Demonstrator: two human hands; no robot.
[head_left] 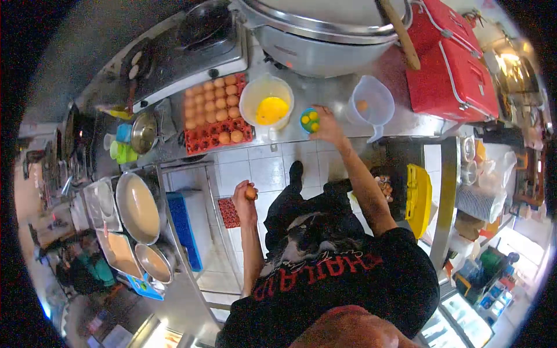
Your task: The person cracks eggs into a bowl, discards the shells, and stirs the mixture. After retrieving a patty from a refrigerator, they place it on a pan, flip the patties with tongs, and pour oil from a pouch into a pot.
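My left hand [242, 200] is closed around a brown egg [250, 192], held over the floor in front of the counter. My right hand [329, 126] grips the side of a small blue cup [304, 122] at the counter's front edge, with several round yellow yolks inside. Left of the cup stands a white tub [248, 95] with yellow beaten-looking egg [271, 110] in the bottom. Beside that tub lies a red egg tray [190, 141], its back rows full of brown eggs and its front rows mostly bare. A translucent jug [380, 107] stands to the right, something brownish showing through it.
A large metal pot [325, 55] with a wooden handle [406, 46] across it sits behind. Red cool boxes [452, 75] stand at right, a stove [191, 87] at back left. Pans of batter [139, 209] line the left side. Eggshells [384, 187] lie near a yellow lid [418, 200].
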